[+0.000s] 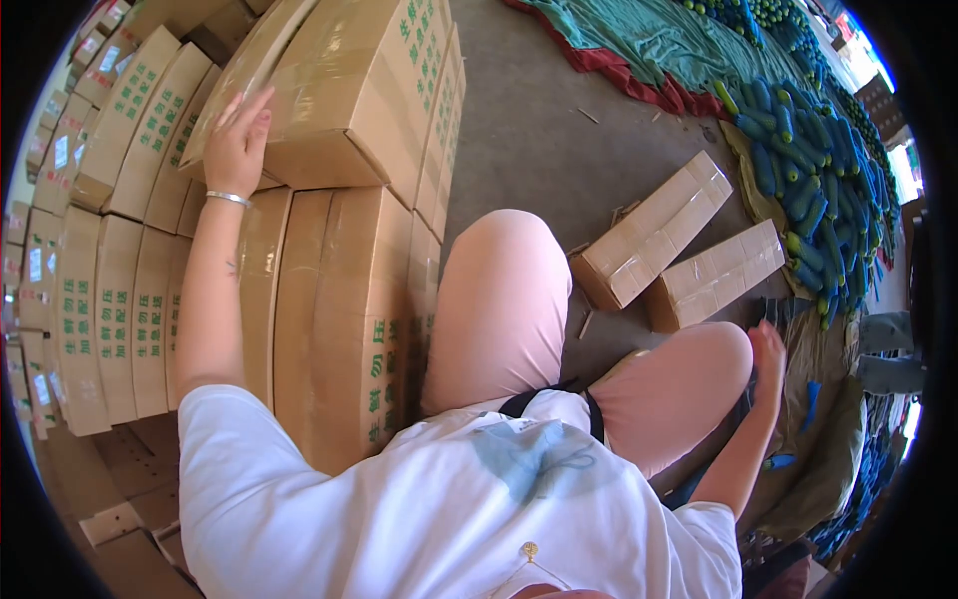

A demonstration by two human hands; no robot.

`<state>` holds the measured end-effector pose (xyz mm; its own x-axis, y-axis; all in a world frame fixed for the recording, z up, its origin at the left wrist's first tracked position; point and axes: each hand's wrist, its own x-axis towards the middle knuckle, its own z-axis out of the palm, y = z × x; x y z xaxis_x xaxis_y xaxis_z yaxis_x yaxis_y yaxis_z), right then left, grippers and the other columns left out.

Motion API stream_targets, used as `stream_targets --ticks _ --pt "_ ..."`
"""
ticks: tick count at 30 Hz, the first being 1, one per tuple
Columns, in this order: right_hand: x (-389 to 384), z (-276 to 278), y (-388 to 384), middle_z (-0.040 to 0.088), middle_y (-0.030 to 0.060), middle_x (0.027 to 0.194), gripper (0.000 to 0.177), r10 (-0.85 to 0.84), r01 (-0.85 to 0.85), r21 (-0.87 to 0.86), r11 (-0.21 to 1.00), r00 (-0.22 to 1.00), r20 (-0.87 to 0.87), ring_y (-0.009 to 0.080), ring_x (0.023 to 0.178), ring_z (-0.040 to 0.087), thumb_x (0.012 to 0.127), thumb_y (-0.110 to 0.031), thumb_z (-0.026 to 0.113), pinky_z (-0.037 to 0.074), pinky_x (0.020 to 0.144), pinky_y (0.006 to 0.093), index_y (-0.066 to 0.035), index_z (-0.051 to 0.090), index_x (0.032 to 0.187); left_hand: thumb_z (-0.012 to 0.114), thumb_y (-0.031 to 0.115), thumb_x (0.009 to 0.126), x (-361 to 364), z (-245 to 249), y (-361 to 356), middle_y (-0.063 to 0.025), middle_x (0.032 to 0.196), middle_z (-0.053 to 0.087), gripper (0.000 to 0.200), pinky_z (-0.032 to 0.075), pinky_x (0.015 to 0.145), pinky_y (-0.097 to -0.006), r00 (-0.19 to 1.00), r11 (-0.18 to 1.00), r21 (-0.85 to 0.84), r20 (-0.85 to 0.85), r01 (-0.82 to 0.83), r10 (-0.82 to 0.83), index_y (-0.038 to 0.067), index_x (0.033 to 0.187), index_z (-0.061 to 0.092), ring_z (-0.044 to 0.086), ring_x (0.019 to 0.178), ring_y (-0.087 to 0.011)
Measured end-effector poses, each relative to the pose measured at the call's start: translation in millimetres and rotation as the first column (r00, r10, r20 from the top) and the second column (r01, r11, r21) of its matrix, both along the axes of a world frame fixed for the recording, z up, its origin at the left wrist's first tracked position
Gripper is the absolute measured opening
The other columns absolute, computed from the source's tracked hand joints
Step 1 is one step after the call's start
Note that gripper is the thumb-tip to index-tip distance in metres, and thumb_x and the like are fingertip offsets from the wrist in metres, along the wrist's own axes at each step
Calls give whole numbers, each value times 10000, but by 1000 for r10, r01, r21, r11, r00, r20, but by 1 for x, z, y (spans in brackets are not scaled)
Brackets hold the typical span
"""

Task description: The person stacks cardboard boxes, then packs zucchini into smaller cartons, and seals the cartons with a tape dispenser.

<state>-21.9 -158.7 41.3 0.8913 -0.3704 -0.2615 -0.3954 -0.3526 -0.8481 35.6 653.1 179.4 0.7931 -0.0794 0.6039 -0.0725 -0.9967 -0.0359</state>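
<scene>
My left hand (239, 140) lies with fingers stretched out on a large brown carton (314, 110) at the top of a stack. Clear tape and green printed characters show on this carton. More upright cartons (349, 299) stand directly below it, left of my knee. At the outer side of my bent right knee rests my right hand (766, 354), fingers extended and partly hidden, with nothing visible in it. Two long taped cartons, one farther (659, 230) and one nearer (720, 275), lie side by side on the floor beyond that knee.
Rows of stacked cartons (110, 299) fill the left side. At the upper right, long green vegetables resembling cucumbers (798, 150), many in blue sleeves, lie in a heap. A green cloth with a red edge (639, 50) covers floor at the top. Dark sheeting (823, 439) lies at the right.
</scene>
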Motion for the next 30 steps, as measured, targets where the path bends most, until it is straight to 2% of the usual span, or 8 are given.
stream_targets --ticks 1,4,5,8,9,13,23,30 --pt "-16 -16 -9 656 106 1086 418 19 -34 -311 950 998 -52 213 972 610 916 -294 537 465 865 333 2 589 1207 368 427 981 1 -3 -4 -104 1202 617 420 377 1016 -377 1000 1000 1 0 1 -1 176 1201 623 494 1231 -302" --pt "-68 -58 -7 686 150 977 352 -46 10 -168 986 977 -210 225 888 632 913 -228 480 483 794 340 17 634 1113 391 337 976 4 -10 -11 -88 1107 658 346 439 939 -377 988 1000 18 152 3 -6 176 1142 650 566 1134 -299" --pt "-92 -87 -12 663 143 1090 381 -7 -21 -142 990 980 -196 245 996 614 939 -274 446 468 874 355 -7 627 1143 390 303 972 4 -14 -14 -82 1108 658 332 460 905 -367 982 999 -41 186 -10 17 173 1127 654 585 1103 -287" --pt "-39 -29 -16 565 201 1260 511 -51 48 -42 998 996 -74 389 1114 558 896 -408 559 447 943 445 -114 527 1313 384 262 970 4 -17 -20 -77 1107 659 321 501 836 -347 971 996 -81 235 -24 43 163 1097 661 610 1052 -268" --pt "-78 -120 -47 658 185 1065 400 189 -197 -307 931 980 -56 298 956 635 877 -371 552 506 828 399 -87 643 1142 379 256 971 4 -19 -20 -81 1116 655 324 496 847 -353 974 995 -95 220 -29 50 157 1098 660 610 1047 -275" --pt "-117 -166 -79 655 183 1073 402 157 -164 -226 960 986 -48 297 964 632 881 -371 544 501 835 398 -84 640 1146 381 235 968 3 -19 -14 -91 1154 637 320 488 868 -365 975 995 -97 219 -6 27 135 1099 655 606 1045 -290" --pt "-172 -177 -81 647 174 1097 410 42 -42 -23 999 999 -5 292 990 619 896 -370 520 487 860 395 -75 629 1158 452 246 942 -5 -9 -15 -89 1183 624 279 390 995 -377 979 983 -159 167 -94 121 111 1084 652 585 1072 -273" --pt "-216 -180 -57 641 168 1114 416 -41 40 122 992 999 0 289 1009 611 905 -369 503 477 878 393 -68 622 1166 568 283 889 -10 -8 -59 -72 1269 570 286 251 1086 -471 967 997 71 251 15 -32 134 1125 628 494 1200 -261"
